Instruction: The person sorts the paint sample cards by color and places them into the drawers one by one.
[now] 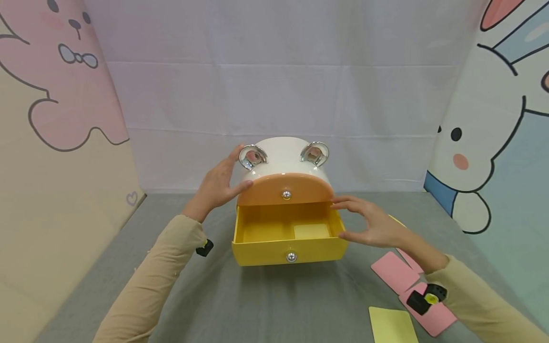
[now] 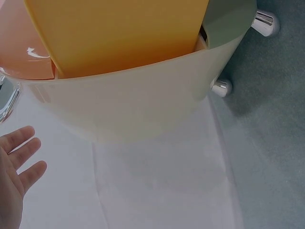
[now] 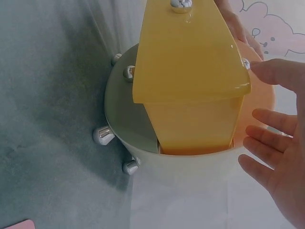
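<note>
- Noting silver knob (image 1: 291, 257): likely best hold.
- Finding yellow drawer (image 1: 268, 253) protruding from white cabinet (image 1: 283, 153); probably light, stiff, slick.
- Seeing right grip (image 1: 372, 223) loose, empty, by drawer's right edge.
- Seeing left grip (image 1: 218, 183) spread, unclenched, beside cabinet.

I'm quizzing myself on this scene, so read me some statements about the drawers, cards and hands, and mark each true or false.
1. The yellow drawer is open. True.
2. The orange drawer is pulled out further. False: it is shut.
3. A pale yellow card lies inside the yellow drawer. True.
4. The left hand grips a pink card. False: it holds no card; the pink cards lie on the table.
5. The right hand is beside the yellow drawer. True.
</note>
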`<state>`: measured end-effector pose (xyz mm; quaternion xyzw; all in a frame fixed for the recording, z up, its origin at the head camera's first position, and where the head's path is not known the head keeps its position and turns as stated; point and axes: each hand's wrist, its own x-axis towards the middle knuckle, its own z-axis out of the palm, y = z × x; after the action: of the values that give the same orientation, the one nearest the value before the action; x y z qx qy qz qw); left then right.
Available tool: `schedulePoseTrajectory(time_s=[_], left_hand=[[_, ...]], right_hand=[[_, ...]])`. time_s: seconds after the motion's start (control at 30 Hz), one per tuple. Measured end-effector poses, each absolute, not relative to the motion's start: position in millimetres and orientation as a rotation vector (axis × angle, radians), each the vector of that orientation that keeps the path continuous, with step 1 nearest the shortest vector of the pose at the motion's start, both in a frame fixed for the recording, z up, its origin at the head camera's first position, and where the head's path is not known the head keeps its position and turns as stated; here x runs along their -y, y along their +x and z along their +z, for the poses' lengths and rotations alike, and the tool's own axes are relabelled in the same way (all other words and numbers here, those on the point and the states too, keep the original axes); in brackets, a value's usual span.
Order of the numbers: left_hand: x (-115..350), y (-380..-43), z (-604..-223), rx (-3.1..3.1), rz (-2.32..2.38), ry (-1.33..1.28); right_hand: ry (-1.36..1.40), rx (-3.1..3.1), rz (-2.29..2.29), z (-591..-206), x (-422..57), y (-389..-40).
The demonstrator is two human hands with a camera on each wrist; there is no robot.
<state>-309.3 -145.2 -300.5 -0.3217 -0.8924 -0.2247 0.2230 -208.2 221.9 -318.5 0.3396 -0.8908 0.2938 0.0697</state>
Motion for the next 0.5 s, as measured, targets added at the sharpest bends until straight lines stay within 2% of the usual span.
schedulePoseTrajectory(time_s=[0.27, 0.5], left_hand=[[145, -310, -301, 2.46, -0.621, -0.891], [145, -310, -301, 2.458, -0.62, -0.898]], right_hand=[[1.008, 2.67, 0.887, -317, -240, -196], [0.865, 2.794, 0.739, -339, -267, -168]])
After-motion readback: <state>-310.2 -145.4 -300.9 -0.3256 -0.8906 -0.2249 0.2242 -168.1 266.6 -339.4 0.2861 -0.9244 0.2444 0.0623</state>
